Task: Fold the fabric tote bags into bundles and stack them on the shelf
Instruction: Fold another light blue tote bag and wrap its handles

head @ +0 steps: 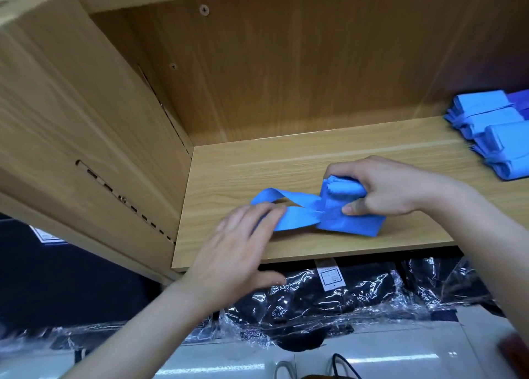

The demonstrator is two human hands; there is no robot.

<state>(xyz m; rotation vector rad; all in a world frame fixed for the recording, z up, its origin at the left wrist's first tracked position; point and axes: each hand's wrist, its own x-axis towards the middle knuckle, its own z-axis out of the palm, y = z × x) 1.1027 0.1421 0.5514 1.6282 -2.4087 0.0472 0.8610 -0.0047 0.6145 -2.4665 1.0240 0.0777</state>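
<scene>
A folded blue tote bag (pixel 347 219) lies near the front edge of the wooden shelf (pixel 257 172). My right hand (pixel 389 187) grips the thick folded end of it, thumb below and fingers curled over the top. The bag's blue strap (pixel 292 209) trails out to the left in a loop on the shelf board. My left hand (pixel 237 250) lies with fingers fairly straight on the strap's left end, covering it. A stack of finished blue bundles (pixel 495 132) sits at the right end of the shelf.
The shelf's left side wall (pixel 86 126) and back panel (pixel 286 72) close the compartment. Below the shelf lie dark items wrapped in clear plastic (pixel 329 301) with white labels. A pale floor shows at the bottom.
</scene>
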